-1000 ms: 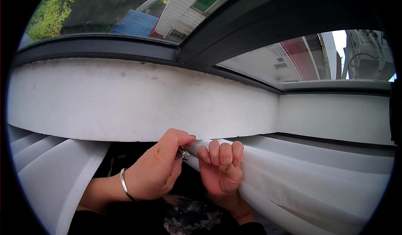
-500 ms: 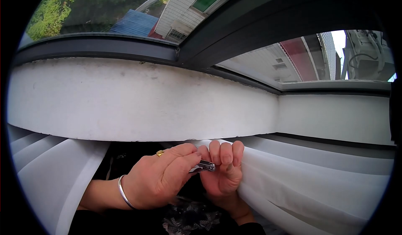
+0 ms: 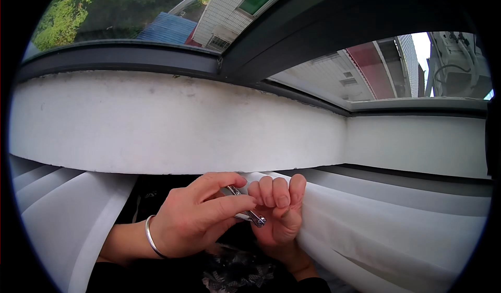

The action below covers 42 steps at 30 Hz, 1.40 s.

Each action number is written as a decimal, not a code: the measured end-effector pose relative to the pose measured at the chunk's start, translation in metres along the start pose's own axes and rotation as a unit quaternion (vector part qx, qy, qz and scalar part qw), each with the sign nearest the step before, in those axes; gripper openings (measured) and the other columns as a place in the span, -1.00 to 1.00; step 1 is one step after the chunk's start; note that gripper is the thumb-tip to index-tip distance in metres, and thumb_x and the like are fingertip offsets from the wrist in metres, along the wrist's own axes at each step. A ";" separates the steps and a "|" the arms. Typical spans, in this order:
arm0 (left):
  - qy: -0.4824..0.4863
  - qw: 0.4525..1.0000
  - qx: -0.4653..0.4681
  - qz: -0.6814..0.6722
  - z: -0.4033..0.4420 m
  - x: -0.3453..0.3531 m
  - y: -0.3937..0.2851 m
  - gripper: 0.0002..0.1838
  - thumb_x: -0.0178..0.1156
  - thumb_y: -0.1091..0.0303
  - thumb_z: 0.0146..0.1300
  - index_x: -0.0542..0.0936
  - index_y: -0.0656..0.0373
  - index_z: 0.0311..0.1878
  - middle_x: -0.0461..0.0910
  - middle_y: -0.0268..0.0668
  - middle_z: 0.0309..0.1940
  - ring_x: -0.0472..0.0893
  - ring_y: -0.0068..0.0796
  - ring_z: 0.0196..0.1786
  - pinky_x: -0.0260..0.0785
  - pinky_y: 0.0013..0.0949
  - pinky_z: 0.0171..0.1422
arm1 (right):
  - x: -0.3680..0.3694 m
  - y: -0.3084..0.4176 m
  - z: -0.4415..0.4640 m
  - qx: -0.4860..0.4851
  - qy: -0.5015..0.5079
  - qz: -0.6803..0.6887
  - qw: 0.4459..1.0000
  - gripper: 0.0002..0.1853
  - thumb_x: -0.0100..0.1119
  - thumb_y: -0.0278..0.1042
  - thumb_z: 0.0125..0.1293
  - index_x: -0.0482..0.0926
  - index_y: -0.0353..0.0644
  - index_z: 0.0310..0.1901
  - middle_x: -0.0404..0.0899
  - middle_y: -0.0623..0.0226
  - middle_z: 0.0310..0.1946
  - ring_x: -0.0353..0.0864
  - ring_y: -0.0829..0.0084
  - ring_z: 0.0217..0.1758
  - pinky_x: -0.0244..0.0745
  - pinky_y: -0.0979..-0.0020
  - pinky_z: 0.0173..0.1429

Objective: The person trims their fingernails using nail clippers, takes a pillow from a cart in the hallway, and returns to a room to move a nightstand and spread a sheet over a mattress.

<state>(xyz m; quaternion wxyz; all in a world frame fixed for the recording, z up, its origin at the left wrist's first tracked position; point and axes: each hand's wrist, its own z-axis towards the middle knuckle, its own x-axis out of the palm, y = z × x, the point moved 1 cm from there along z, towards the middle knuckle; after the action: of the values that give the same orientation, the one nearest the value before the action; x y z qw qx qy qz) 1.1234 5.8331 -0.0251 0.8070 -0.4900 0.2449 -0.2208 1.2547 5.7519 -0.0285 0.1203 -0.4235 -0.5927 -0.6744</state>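
Observation:
A silver nail clipper (image 3: 257, 220) is held in my left hand (image 3: 190, 217), between the thumb and fingers. Its lever stands away from the body, and its end is close to my right hand's fingers. My right hand (image 3: 279, 212) is curled with the palm side toward me and the fingernails showing. I see nothing inside those bent fingers. A silver bangle (image 3: 152, 236) circles the left wrist.
White curtains hang to the left (image 3: 73, 209) and to the right (image 3: 376, 214) of my hands. Beyond them lies a white window sill (image 3: 182, 126), bordered by a dark window frame (image 3: 125, 58). Trees and buildings show through the glass.
My left thumb and fingers have spread apart, and the clipper's lever has lifted. The clipper's end has dropped slightly. My right hand stays nearly in place.

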 end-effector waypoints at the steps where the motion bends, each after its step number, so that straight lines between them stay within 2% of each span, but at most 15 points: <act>1: 0.001 1.000 0.008 0.009 -0.001 0.000 0.001 -0.67 0.33 0.59 -0.24 0.54 0.23 -0.29 0.52 -0.20 -0.30 0.53 -0.52 -0.52 0.38 -0.55 -0.52 | 0.000 0.000 0.000 0.000 0.000 0.000 1.000 -0.61 0.26 -0.48 0.01 0.12 0.00 -0.47 0.30 0.50 -0.57 0.19 0.50 -0.47 0.10 0.40 -0.29; 5: 0.001 1.000 -0.027 -0.016 -0.005 0.002 0.002 -0.67 0.36 0.52 -0.23 0.54 0.22 -0.29 0.52 -0.26 -0.41 0.49 -0.58 -0.61 0.32 -0.57 -0.58 | 0.001 0.002 0.000 0.007 0.004 -0.008 1.000 -0.59 0.27 -0.45 0.01 0.12 0.00 -0.48 0.31 0.51 -0.59 0.20 0.51 -0.49 0.11 0.41 -0.31; 7: -0.006 1.000 -0.014 -0.003 -0.004 0.002 0.002 -0.65 0.42 0.40 -0.25 0.55 0.21 -0.32 0.49 -0.34 -0.58 0.43 -0.61 -0.68 0.27 -0.58 -0.63 | 0.001 0.002 -0.001 0.012 0.000 -0.010 1.000 -0.59 0.28 -0.45 0.01 0.12 0.00 -0.48 0.31 0.52 -0.59 0.20 0.51 -0.50 0.11 0.41 -0.32; 8: -0.006 1.000 -0.015 -0.003 -0.003 0.002 0.001 -0.65 0.42 0.40 -0.25 0.55 0.21 -0.32 0.49 -0.34 -0.58 0.43 -0.61 -0.68 0.27 -0.58 -0.63 | 0.002 0.002 -0.001 0.014 -0.001 -0.010 1.000 -0.59 0.27 -0.45 0.01 0.11 0.00 -0.48 0.31 0.52 -0.59 0.21 0.51 -0.50 0.11 0.40 -0.32; 10: -0.010 0.999 -0.030 0.011 -0.003 0.002 0.001 -0.63 0.44 0.31 -0.27 0.55 0.18 -0.35 0.43 -0.41 -0.71 0.41 -0.61 -0.72 0.22 -0.59 -0.67 | 0.001 0.002 -0.001 0.016 -0.001 -0.010 1.000 -0.59 0.27 -0.45 0.01 0.11 0.00 -0.48 0.32 0.52 -0.59 0.22 0.51 -0.49 0.12 0.40 -0.32; 14: -0.017 0.999 0.008 0.046 -0.008 0.005 0.005 -0.62 0.45 0.27 -0.29 0.54 0.16 -0.37 0.43 -0.41 -0.72 0.41 -0.58 -0.73 0.23 -0.58 -0.68 | -0.001 0.001 -0.002 0.007 0.001 -0.012 1.000 -0.59 0.27 -0.47 0.00 0.12 -0.01 -0.49 0.34 0.50 -0.58 0.24 0.50 -0.49 0.13 0.40 -0.31; 16: -0.033 0.993 0.070 0.094 -0.009 0.006 0.005 -0.64 0.46 0.27 -0.30 0.53 0.17 -0.41 0.45 -0.39 -0.71 0.43 -0.55 -0.73 0.25 -0.58 -0.69 | -0.002 0.002 -0.002 0.002 0.001 -0.016 1.000 -0.59 0.27 -0.48 0.00 0.11 -0.01 -0.50 0.35 0.49 -0.58 0.25 0.49 -0.49 0.14 0.39 -0.31; 20: -0.066 0.981 0.125 0.135 -0.009 0.006 0.003 -0.67 0.45 0.30 -0.28 0.51 0.18 -0.46 0.46 -0.38 -0.70 0.45 -0.53 -0.72 0.25 -0.57 -0.70 | -0.005 0.004 -0.002 -0.019 0.011 -0.039 0.999 -0.59 0.25 -0.54 0.00 0.11 -0.02 -0.51 0.39 0.46 -0.57 0.26 0.47 -0.49 0.15 0.38 -0.32; 28: -0.052 0.951 0.223 0.208 -0.002 0.003 -0.004 -0.70 0.37 0.39 -0.22 0.52 0.28 -0.39 0.39 -0.36 -0.70 0.31 -0.63 -0.77 0.14 -0.60 -0.74 | -0.006 0.007 -0.001 -0.051 0.003 -0.079 0.996 -0.58 0.23 -0.63 -0.03 0.11 -0.02 -0.52 0.45 0.41 -0.54 0.27 0.43 -0.49 0.16 0.35 -0.34; 42: -0.027 0.931 0.249 0.267 0.002 0.002 -0.005 -0.80 0.25 0.39 -0.05 0.51 0.30 -0.40 0.37 -0.38 -0.69 0.29 -0.66 -0.77 0.06 -0.63 -0.77 | -0.010 0.008 0.003 -0.114 0.033 -0.149 0.982 -0.60 0.22 -0.62 -0.01 0.12 -0.04 -0.51 0.44 0.37 -0.52 0.27 0.41 -0.49 0.19 0.35 -0.36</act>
<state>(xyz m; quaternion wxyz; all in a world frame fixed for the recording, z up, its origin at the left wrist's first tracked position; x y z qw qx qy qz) 1.1256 5.8315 -0.0203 0.9384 -0.1958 0.2822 -0.0382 1.2670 5.7491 -0.0300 -0.0110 -0.3191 -0.5643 -0.7613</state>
